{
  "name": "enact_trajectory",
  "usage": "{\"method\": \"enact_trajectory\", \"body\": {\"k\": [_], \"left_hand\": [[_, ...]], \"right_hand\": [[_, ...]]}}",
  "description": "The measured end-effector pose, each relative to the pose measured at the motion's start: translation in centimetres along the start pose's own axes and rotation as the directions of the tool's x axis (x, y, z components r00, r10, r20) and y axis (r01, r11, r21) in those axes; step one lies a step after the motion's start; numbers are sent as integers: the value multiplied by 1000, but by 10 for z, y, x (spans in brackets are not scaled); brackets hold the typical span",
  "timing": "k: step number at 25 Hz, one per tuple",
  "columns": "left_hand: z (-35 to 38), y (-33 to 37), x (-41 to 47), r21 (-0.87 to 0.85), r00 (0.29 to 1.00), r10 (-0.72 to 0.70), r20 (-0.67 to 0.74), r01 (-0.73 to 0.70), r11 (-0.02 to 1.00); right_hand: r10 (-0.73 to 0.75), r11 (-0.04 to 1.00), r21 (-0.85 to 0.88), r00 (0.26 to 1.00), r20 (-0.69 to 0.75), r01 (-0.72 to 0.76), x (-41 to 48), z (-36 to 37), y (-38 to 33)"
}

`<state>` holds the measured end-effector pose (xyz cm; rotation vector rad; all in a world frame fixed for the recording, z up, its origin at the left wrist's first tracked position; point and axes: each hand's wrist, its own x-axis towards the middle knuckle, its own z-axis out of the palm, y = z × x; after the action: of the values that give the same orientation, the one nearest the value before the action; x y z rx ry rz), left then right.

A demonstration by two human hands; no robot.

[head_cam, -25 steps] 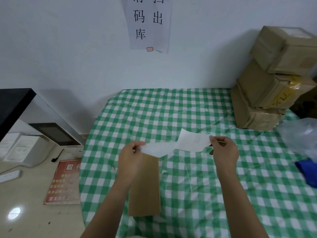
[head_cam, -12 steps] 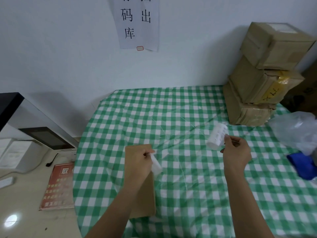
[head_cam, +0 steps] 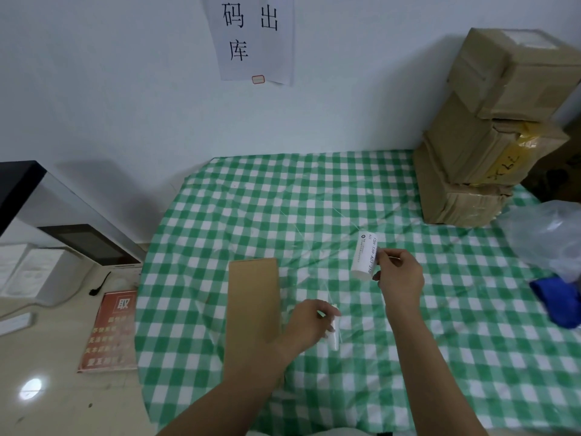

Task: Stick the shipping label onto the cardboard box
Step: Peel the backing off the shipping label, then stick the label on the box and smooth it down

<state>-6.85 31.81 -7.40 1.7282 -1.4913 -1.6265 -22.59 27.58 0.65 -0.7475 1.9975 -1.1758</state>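
Note:
A flat brown cardboard box (head_cam: 253, 297) lies on the green checked tablecloth (head_cam: 314, 209), left of centre. My right hand (head_cam: 399, 275) pinches the white shipping label (head_cam: 364, 256), which curls into a loose roll with black print showing. It hangs above the cloth, well to the right of the box. My left hand (head_cam: 309, 324) is just right of the box and grips a narrow white backing strip (head_cam: 334, 332). My left forearm crosses the box's near end and hides it.
Three taped cardboard boxes (head_cam: 490, 146) are stacked at the back right corner. A clear plastic bag (head_cam: 547, 237) and a blue item (head_cam: 556, 300) lie at the right edge. A desk with a dark screen (head_cam: 85, 243) and a red sign (head_cam: 108, 332) sits to the left.
The label and its backing came apart. My right hand carried the curled label up and right, while my left hand moved the backing strip down and to the right of the box.

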Motion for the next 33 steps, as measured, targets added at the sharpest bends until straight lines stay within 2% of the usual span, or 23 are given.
{"method": "enact_trajectory", "body": {"k": [6, 8, 15, 18, 21, 28, 33], "left_hand": [[14, 1, 3, 7, 988, -72, 139, 72, 997], [12, 4, -1, -1, 989, -59, 136, 60, 998], [-18, 31, -23, -266, 999, -31, 27, 37, 963], [-45, 29, -35, -401, 999, 41, -33, -51, 914], [-76, 27, -48, -526, 981, 60, -185, -151, 837], [-135, 37, -74, -432, 951, 70, -301, -201, 879], [-150, 31, -84, -282, 937, 86, -339, -188, 941]], "right_hand": [[32, 999, -16, 997, 77, -31, -5, 7, 1], [47, 999, -24, 993, 110, -45, -8, 10, 4], [81, 996, 16, 969, 234, -87, -28, 30, 1], [185, 974, 65, 927, 326, -217, -41, 41, -7], [285, 936, 61, 851, 442, -346, -56, 48, -14], [265, 955, -38, 782, 564, -296, -88, 68, -18], [227, 968, -63, 732, 642, -244, -104, 80, -21]]}}
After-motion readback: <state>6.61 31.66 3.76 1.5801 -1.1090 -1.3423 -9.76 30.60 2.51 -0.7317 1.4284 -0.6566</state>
